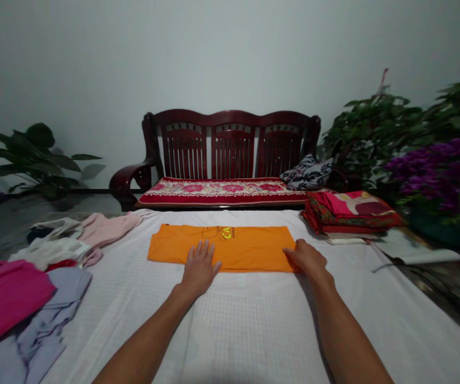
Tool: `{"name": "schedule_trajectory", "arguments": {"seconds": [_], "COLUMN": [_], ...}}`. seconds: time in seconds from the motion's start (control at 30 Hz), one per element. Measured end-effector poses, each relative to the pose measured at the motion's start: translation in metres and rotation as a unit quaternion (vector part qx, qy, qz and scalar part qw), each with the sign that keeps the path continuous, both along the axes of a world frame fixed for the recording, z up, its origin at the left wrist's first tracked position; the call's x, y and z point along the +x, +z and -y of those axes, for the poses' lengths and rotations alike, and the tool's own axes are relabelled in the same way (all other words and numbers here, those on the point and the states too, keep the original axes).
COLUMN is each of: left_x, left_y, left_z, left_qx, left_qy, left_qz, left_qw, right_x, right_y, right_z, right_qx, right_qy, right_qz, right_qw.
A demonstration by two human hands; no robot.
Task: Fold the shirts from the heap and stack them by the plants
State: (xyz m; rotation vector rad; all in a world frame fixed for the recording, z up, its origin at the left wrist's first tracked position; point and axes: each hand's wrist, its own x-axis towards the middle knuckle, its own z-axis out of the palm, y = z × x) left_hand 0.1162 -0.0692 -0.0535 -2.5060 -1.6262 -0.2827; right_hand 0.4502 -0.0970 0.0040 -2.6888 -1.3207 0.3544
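Observation:
An orange shirt (250, 244) with a yellow print lies folded into a long strip on the white cloth (238, 325) that covers the table. My left hand (198, 268) rests flat on the shirt's near edge, left of centre, fingers stretched out. My right hand (307, 258) is at the shirt's right end, fingers curled round the near corner of the fabric.
Loose clothes lie at the left: a pink garment (8, 298), a lavender one (41, 330), white and pale pink ones (102, 228). A stack of folded red clothes (348, 212) sits at the right. Behind stand a wooden bench (230, 160) and plants (434, 154).

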Motion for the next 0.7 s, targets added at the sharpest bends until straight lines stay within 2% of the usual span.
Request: {"name": "schedule_trajectory", "arguments": {"seconds": [0.17,0.3,0.37,0.47,0.6,0.7], "left_x": [-0.001,-0.002,-0.002,-0.002,-0.002,-0.002], "left_y": [0.001,0.001,0.002,0.002,0.000,-0.001], "left_z": [0.000,0.001,0.002,0.002,0.000,0.000], "left_qx": [0.007,0.008,0.005,0.001,0.005,0.008], "left_qy": [-0.003,-0.009,-0.011,-0.012,-0.014,-0.015], "left_qz": [0.019,0.029,0.035,0.045,0.051,0.050], "left_qw": [1.000,1.000,0.999,0.999,0.999,0.999], "right_x": [0.021,0.019,0.010,-0.011,-0.048,-0.081], "right_y": [-0.008,-0.008,-0.003,0.010,0.025,0.027], "right_z": [-0.011,-0.013,-0.013,-0.016,-0.028,-0.040], "right_qx": [0.035,0.091,0.128,0.185,0.231,0.239], "right_qy": [-0.004,0.034,0.059,0.087,0.105,0.130], "right_qz": [-0.121,-0.301,-0.389,-0.459,-0.499,-0.529], "right_qw": [0.992,0.949,0.911,0.865,0.829,0.804]}}
